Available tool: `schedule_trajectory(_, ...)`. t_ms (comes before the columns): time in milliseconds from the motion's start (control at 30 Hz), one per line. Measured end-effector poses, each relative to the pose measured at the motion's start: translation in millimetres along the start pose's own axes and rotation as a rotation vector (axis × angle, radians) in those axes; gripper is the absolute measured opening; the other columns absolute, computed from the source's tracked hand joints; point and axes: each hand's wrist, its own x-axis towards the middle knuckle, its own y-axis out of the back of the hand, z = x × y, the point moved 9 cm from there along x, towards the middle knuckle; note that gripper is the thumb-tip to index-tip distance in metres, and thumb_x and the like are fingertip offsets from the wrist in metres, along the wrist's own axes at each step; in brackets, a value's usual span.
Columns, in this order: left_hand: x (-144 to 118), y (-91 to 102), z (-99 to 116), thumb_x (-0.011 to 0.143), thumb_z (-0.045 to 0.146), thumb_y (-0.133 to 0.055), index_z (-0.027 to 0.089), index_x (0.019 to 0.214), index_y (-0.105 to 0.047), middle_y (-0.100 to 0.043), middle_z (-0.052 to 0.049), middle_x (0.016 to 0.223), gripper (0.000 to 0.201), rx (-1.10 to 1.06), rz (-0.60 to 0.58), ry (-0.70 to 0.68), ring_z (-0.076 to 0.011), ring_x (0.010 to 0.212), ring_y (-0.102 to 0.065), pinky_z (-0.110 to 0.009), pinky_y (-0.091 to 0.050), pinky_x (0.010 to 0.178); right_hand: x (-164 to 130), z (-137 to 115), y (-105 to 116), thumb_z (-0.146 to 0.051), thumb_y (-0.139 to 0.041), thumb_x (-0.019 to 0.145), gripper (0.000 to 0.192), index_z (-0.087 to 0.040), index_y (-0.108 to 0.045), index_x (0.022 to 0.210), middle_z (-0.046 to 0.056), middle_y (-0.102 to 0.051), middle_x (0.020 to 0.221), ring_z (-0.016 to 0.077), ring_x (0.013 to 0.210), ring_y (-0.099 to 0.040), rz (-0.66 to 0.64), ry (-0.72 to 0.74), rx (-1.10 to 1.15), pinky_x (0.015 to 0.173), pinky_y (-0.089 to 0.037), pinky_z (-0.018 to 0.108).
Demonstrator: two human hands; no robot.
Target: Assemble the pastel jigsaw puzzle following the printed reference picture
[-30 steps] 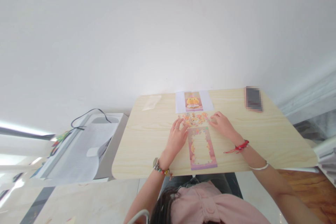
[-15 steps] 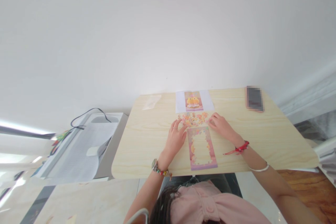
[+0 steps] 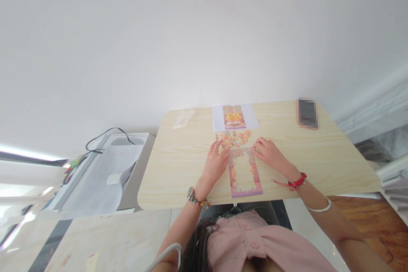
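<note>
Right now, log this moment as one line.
left hand: flat by puzzle frame | right hand: at loose pieces | reference picture beyond

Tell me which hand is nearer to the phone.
Right. The right hand lies below-left of the phone; the left hand is farther left, across the puzzle frame.

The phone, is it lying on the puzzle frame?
No, the phone lies at the table's far right corner, apart from the puzzle frame.

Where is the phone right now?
The phone lies at the table's far right corner, beyond the right hand.
</note>
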Motion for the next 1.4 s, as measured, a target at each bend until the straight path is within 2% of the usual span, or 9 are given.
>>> schedule_trajectory(267,-1.5,0.5,-5.5,0.079,0.016,-0.049,0.021,0.099,-0.057,-0.039,-0.01,0.125,0.022,0.017,0.003,0.019,-0.0268,0.12,-0.032,-0.049,-0.041,0.093,4.8,33.1,-6.5,-0.021,-0.043,0.085,0.015,-0.016,-0.057,0.079,0.006,-0.055,0.086,0.0174,0.08,-0.052,0.039,-0.101,-0.036,0.068,-0.036,0.031)
schedule_trajectory(400,-1.1,3.3,-14.4,0.078,0.015,-0.049,0.021,0.1,-0.057,-0.04,-0.01,0.124,0.024,0.032,0.02,0.047,-0.0263,0.119,-0.034,-0.048,-0.041,0.094,14.1,40.7,-6.1,-0.02,-0.042,0.085,0.017,-0.016,-0.056,0.076,0.006,-0.055,0.084,0.0177,0.079,-0.053,0.065,-0.141,-0.072,0.066,-0.036,0.03)
schedule_trajectory(667,-5.2,8.5,-35.9,0.078,0.013,-0.049,0.018,0.095,-0.059,-0.04,-0.011,0.121,0.021,0.082,0.06,0.103,-0.0267,0.117,-0.036,-0.047,-0.042,0.093,22.2,31.5,-7.3,-0.018,-0.043,0.085,0.018,-0.016,-0.058,0.075,0.006,-0.055,0.084,0.0175,0.077,-0.053,0.041,-0.129,-0.047,0.067,-0.037,0.031)
schedule_trajectory(800,-6.9,8.9,-38.7,0.078,0.013,-0.048,0.018,0.094,-0.059,-0.04,-0.011,0.12,0.02,0.09,0.06,0.115,-0.0266,0.117,-0.036,-0.046,-0.041,0.093,32.5,12.1,-3.0,-0.017,-0.043,0.084,0.016,-0.016,-0.059,0.079,0.006,-0.055,0.087,0.0168,0.079,-0.052,0.048,-0.055,0.044,0.071,-0.039,0.031)
schedule_trajectory(967,-9.0,9.5,-42.5,0.078,0.014,-0.048,0.018,0.094,-0.059,-0.04,-0.011,0.12,0.02,0.092,0.06,0.132,-0.0262,0.116,-0.037,-0.046,-0.041,0.094,52.2,-10.8,-10.2,-0.016,-0.044,0.083,0.015,-0.016,-0.058,0.077,0.006,-0.053,0.085,0.0163,0.079,-0.052,0.002,0.035,0.123,0.073,-0.041,0.03)
schedule_trajectory(1200,-13.1,10.0,-51.0,0.076,0.013,-0.049,0.018,0.091,-0.06,-0.041,-0.012,0.119,0.019,0.119,0.064,0.153,-0.0269,0.114,-0.039,-0.047,-0.042,0.093,88.5,-3.8,-28.3,-0.018,-0.045,0.083,0.016,-0.017,-0.06,0.077,0.005,-0.052,0.083,0.0159,0.077,-0.052,0.009,-0.016,0.211,0.072,-0.041,0.03)
schedule_trajectory(1400,-11.1,11.5,-50.6,0.076,0.012,-0.05,0.016,0.092,-0.061,-0.041,-0.014,0.12,0.02,0.119,0.065,0.157,-0.0279,0.115,-0.038,-0.045,-0.041,0.094,114.5,-8.8,-42.3,-0.018,-0.05,0.079,0.013,-0.016,-0.061,0.072,0.008,-0.056,0.089,0.0204,0.088,-0.051,-0.022,-0.042,0.102,0.079,-0.038,0.034)
